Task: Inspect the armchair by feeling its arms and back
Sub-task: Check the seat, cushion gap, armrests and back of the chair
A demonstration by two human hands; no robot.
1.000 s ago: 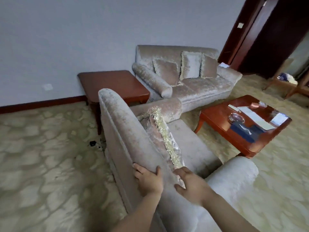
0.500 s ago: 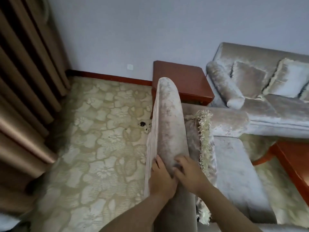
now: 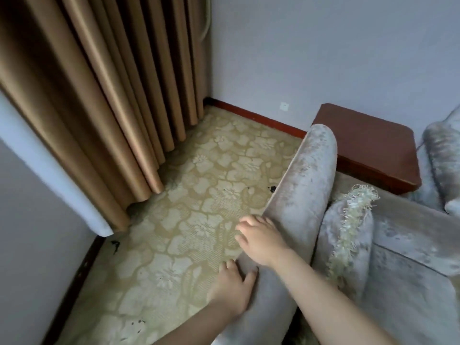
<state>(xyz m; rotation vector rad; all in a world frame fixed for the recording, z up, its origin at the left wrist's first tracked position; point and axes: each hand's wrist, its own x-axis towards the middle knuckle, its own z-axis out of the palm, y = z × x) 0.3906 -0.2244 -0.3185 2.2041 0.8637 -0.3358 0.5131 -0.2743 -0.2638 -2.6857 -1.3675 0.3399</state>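
A carpeted room corner frames the armchair (image 3: 298, 195), whose velvet back runs up from the bottom edge toward the far wall. Nearest on that back, the left hand (image 3: 232, 287) lies flat and open against the outer, carpet-side face, gripping nothing, fingers spread on the fabric. Just beyond it, the right hand (image 3: 261, 239) drapes over the back's outer edge, palm on the top, fingers curled loosely past the rim and closed on nothing. On the seat side of the back leans a fringed cushion (image 3: 348, 235), touching the upholstery. The step in hand looks like feeling the back itself; to do it well, both palms should keep full, light contact and travel slowly along the ridge toward its rounded far end, pressing now and then to test the padding and frame, with the fingers tracing the outer seam for loose fabric. The arms seem to remain for afterwards. Beyond the back's far end stands a wooden table (image 3: 368, 145), and across the patterned carpet (image 3: 199, 195) from the back hang brown curtains (image 3: 99, 95).
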